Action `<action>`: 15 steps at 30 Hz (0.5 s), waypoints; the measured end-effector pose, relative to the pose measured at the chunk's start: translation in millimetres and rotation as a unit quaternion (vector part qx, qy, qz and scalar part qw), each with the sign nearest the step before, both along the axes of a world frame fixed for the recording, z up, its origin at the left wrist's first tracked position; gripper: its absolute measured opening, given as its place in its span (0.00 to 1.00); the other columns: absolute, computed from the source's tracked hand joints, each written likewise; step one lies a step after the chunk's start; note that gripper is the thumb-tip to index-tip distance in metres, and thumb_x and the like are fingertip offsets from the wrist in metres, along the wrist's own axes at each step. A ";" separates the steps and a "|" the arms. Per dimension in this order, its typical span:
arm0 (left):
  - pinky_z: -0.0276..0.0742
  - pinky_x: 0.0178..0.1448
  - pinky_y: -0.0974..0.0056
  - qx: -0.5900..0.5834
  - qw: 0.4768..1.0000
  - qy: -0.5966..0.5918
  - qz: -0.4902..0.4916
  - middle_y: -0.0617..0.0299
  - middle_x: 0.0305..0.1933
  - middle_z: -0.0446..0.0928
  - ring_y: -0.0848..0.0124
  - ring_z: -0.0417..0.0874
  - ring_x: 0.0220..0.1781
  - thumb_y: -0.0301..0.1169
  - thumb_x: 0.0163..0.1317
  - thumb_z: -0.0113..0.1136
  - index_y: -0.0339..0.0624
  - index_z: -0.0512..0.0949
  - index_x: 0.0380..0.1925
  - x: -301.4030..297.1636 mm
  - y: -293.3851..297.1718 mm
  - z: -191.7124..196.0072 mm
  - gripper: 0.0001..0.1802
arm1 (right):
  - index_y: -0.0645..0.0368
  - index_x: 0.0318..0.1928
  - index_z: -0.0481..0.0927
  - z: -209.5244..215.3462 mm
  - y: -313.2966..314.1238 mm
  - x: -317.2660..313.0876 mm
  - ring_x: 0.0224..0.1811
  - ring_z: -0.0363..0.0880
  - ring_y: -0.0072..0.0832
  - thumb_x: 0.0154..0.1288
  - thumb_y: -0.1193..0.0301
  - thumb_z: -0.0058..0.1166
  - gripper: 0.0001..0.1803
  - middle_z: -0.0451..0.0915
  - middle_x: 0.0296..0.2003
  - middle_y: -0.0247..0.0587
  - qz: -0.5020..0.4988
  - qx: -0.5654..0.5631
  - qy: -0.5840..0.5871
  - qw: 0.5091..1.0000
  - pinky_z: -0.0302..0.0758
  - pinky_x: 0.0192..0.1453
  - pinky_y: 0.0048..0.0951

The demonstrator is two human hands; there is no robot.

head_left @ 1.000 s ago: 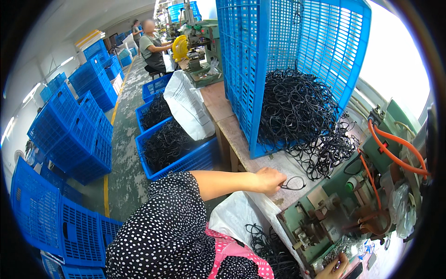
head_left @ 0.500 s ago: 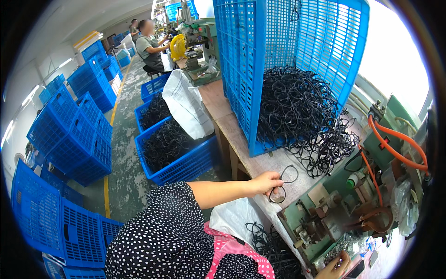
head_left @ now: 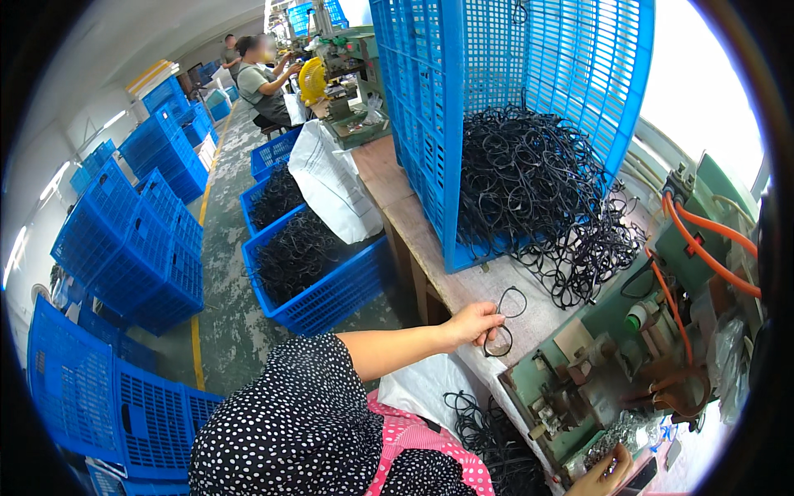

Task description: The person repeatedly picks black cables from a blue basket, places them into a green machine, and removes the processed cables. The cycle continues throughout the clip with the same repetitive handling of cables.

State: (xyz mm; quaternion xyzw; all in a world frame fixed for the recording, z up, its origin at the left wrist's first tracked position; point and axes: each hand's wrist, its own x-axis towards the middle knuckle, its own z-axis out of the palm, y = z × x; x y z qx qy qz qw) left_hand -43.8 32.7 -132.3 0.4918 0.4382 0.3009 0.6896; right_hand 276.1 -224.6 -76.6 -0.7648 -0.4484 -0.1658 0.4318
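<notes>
My left hand (head_left: pixel 475 324) is closed in a pinch on a thin black cord loop (head_left: pixel 512 302), above the worktable's (head_left: pixel 463 289) front edge. The cord makes one ring above my fingers and another below them. At the lower right, my right hand (head_left: pixel 602 474) has its fingers curled beside a heap of small shiny metal parts (head_left: pixel 614 438); whatever they hold is too small to make out. Between my hands stands a green bench machine (head_left: pixel 571 372). A big tangle of black cord loops (head_left: pixel 529 178) spills from a tipped blue crate (head_left: pixel 453 149) onto the tabletop.
Blue crates (head_left: pixel 331 293) full of black cords stand on the floor, a white sack (head_left: pixel 331 178) over them. More black cords (head_left: pixel 488 430) lie beside my lap. Stacked blue crates (head_left: pixel 124 240) line the left. Orange hoses (head_left: pixel 703 248) hang at the right. A co-worker (head_left: pixel 260 83) sits farther back.
The view has shifted slightly. My left hand still pinches the cord loop in nearly the same place, and my right hand stays by the metal parts. The seated co-worker's arm has risen.
</notes>
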 end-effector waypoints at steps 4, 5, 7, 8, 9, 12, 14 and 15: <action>0.63 0.21 0.73 0.001 1.000 -0.015 0.011 0.70 0.24 0.77 0.83 0.70 0.17 0.42 0.73 0.56 0.48 0.75 0.34 0.5 0.9 -0.8 0.12 | 0.69 0.45 0.84 -3.2 -0.6 4.5 0.40 0.85 0.44 0.68 0.78 0.51 0.11 0.84 0.39 0.55 0.015 0.015 -0.009 1.000 0.82 0.45 0.38; 0.63 0.21 0.73 -0.006 1.000 -0.018 0.008 0.70 0.24 0.78 0.83 0.70 0.17 0.42 0.73 0.56 0.48 0.75 0.34 0.0 1.3 1.2 0.12 | 0.69 0.48 0.82 -4.4 -1.3 6.2 0.41 0.84 0.43 0.68 0.79 0.51 0.11 0.84 0.41 0.54 0.014 0.002 -0.004 1.000 0.81 0.47 0.38; 0.65 0.22 0.72 -0.007 0.999 -0.028 0.016 0.70 0.25 0.78 0.83 0.71 0.17 0.43 0.73 0.56 0.48 0.77 0.37 -2.0 0.9 9.7 0.12 | 0.68 0.53 0.80 -6.9 -3.1 9.0 0.43 0.82 0.40 0.68 0.79 0.53 0.14 0.83 0.44 0.52 0.010 -0.024 0.008 1.000 0.80 0.49 0.37; 0.66 0.22 0.72 -0.023 0.999 -0.014 0.018 0.69 0.25 0.78 0.82 0.71 0.17 0.43 0.73 0.57 0.48 0.77 0.38 -1.3 -0.7 16.3 0.12 | 0.68 0.53 0.79 -7.8 1.3 11.4 0.48 0.80 0.37 0.69 0.79 0.52 0.14 0.82 0.46 0.48 0.024 0.034 0.078 0.996 0.77 0.54 0.35; 0.71 0.25 0.72 -0.013 1.000 -0.001 0.028 0.69 0.25 0.79 0.81 0.74 0.20 0.44 0.72 0.57 0.47 0.79 0.41 -1.2 -2.8 25.1 0.13 | 0.67 0.54 0.78 -7.4 1.4 9.9 0.52 0.78 0.34 0.70 0.79 0.51 0.13 0.81 0.48 0.45 0.026 0.086 0.144 0.986 0.75 0.59 0.33; 0.76 0.32 0.70 0.070 0.995 -0.005 0.072 0.65 0.32 0.80 0.76 0.80 0.30 0.38 0.70 0.60 0.45 0.78 0.43 0.9 -13.3 62.0 0.10 | 0.65 0.53 0.79 3.5 -1.0 -4.9 0.53 0.78 0.31 0.69 0.80 0.55 0.13 0.81 0.48 0.42 0.007 0.083 0.152 0.985 0.72 0.63 0.32; 0.73 0.36 0.75 0.209 0.969 -0.105 0.078 0.67 0.31 0.80 0.81 0.78 0.31 0.35 0.73 0.58 0.45 0.78 0.42 12.8 -29.3 93.9 0.07 | 0.64 0.47 0.79 19.2 -1.3 -19.8 0.49 0.76 0.29 0.65 0.84 0.56 0.11 0.80 0.45 0.38 0.083 0.141 0.215 0.963 0.72 0.59 0.29; 0.74 0.36 0.74 0.236 0.962 -0.119 0.071 0.65 0.35 0.81 0.80 0.78 0.32 0.32 0.73 0.57 0.42 0.77 0.45 18.5 -36.1 112.7 0.07 | 0.64 0.46 0.79 26.5 3.2 -31.2 0.48 0.76 0.28 0.63 0.84 0.56 0.11 0.79 0.44 0.38 0.100 0.174 0.256 0.946 0.71 0.58 0.29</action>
